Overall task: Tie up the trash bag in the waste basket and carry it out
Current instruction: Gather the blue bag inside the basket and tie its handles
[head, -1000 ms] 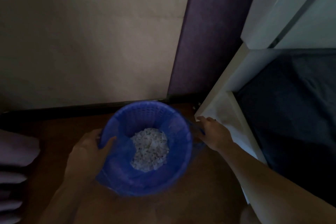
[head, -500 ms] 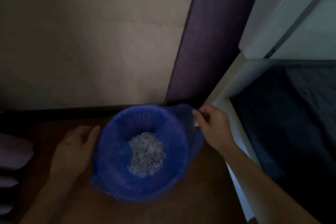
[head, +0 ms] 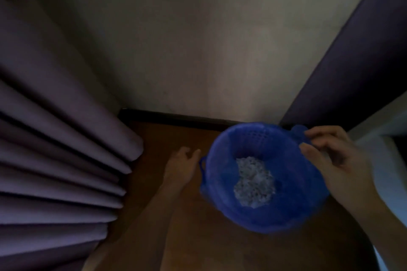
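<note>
A round blue waste basket [head: 259, 136] with a perforated wall stands on the wooden floor by the wall. A blue trash bag [head: 293, 211] lines it, and white crumpled scraps [head: 253, 185] lie at its bottom. My right hand [head: 334, 160] pinches the bag's edge at the basket's far right rim, where a loop of the bag [head: 298, 132] sticks up. Just left of the basket is my left hand [head: 182, 165], fingers apart, next to a small loop of bag at the left rim; whether it touches the loop is unclear.
Purple pleated curtains [head: 55, 149] hang at the left and reach the floor. A beige wall [head: 198, 50] with a dark skirting board runs behind the basket. A dark purple panel [head: 356, 61] and a white furniture edge [head: 374, 138] stand at the right.
The view has swung left, so the curtains now fill the left side. My right hand has lifted the bag's edge higher at the right rim. My left hand has stayed beside the basket's left side.
</note>
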Tool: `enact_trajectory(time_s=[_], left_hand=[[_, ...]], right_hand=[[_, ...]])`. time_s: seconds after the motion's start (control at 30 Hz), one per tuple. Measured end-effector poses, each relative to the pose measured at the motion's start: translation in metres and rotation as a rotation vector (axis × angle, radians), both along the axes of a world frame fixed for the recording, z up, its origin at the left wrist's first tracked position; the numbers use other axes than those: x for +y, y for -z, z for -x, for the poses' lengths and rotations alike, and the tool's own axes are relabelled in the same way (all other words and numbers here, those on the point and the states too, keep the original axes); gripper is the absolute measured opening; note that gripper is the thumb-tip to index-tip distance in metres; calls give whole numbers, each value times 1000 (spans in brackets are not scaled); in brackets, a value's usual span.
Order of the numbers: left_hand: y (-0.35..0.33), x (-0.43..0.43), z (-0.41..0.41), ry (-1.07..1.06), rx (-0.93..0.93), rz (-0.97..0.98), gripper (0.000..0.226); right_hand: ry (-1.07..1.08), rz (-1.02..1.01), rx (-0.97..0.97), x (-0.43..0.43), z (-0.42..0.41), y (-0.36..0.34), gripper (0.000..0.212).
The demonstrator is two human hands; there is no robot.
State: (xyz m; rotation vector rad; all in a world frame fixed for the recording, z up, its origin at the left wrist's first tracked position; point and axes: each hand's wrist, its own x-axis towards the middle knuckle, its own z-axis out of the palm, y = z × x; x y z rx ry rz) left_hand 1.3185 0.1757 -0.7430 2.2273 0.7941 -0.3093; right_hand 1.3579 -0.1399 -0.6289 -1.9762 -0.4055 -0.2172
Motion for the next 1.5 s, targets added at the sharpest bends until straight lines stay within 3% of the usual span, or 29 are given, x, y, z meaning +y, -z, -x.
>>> enact_trajectory(time_s=[0.1,0.17,0.23,0.37,0.5,0.63,0.77,0.9,1.03,1.13,1.23,1.33,1.5], left_hand=[[-13,-19,11,-295,137,562,45],[-17,-26,11,-391,138,786,43],[-18,-28,7,-378,45,754,38],[-17,-27,0,-268,-99,511,15],[-31,-28,-1,-265,-251,386,19],[-53,-28,-1,-248,-367,286,23],[-69,-36,-3,-230,-452,343,24],[-80,-37,-11,-300,-414,536,23],[-87,-38,-14,-262,-408,487,19],[-94,-46,-15,-149,-539,436,18],[-113,-57,-11,7,-639,545,18],[-130,-59,-4,200,-648,642,15],[-141,-37,9,408,-576,500,10]], right_hand=[[-7,52,-23,4,0,-2,14],[-4,75,-27,4,0,-2,18],[11,119,-33,6,2,-5,21],[41,198,-53,1,5,-8,31],[137,247,-57,-10,0,-3,36],[290,172,-16,-10,1,-9,24],[261,9,111,-1,5,-12,28],[340,93,216,3,-7,1,20],[363,133,184,7,-9,-1,17],[254,110,91,12,-6,-9,15],[41,87,67,17,1,-19,19],[-186,92,82,15,12,-32,17],[-300,96,41,-3,29,-53,25]])
